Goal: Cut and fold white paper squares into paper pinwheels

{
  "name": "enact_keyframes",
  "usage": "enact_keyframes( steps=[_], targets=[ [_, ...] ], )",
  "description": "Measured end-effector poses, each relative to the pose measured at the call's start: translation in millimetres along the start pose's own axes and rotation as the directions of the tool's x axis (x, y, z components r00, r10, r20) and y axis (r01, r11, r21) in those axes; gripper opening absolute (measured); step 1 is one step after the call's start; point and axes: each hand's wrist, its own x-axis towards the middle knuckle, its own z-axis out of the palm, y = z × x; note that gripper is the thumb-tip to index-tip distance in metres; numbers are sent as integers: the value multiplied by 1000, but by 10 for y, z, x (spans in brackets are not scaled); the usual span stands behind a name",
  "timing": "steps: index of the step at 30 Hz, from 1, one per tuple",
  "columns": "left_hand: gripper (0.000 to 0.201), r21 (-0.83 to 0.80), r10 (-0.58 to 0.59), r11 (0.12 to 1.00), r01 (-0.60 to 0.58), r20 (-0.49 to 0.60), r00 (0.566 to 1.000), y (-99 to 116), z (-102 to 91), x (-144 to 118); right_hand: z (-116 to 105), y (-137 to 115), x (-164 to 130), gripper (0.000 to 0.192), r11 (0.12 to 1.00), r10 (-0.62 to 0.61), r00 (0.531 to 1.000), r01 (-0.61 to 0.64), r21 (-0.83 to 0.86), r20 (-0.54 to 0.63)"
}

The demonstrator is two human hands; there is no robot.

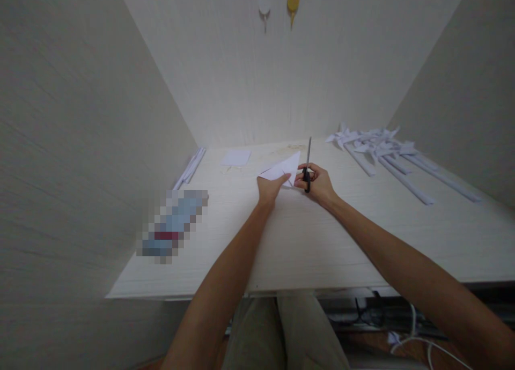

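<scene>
Table [306,236]: it was big and white, with paper pinwheels [382,147] lying at 2 o'clock.
Paper [281,170]: a folded white piece sat mid-table, pinched tight by the left hand [270,187].
Scissors [308,163]: the right hand [317,183] gripped them, blades up.
Tip: hold the paper steady and cut slowly.

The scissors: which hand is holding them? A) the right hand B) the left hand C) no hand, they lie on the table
A: the right hand grips the scissors by the black handle, blades pointing up, while the left hand holds the folded white paper.
</scene>
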Motion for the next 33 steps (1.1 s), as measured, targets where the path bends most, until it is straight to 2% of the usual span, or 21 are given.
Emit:
enact_keyframes(
  steps=[12, 22, 33],
  targets=[
    [26, -28, 5, 1000, -5, -13, 1000, 29, 6, -40, 18, -11, -14, 46, 1000, -13, 1000, 13, 5, -20],
    [28, 35, 45, 998, -44, -23, 999, 49, 27, -65, 28, 10, -4, 48, 1000, 0, 997, -1, -22, -73],
    [31, 39, 42, 998, -41, -9, 999, 54, 23, -74, 39, -18, -15, 48, 997, 75, 993, -73, 26, -86]
  ],
)
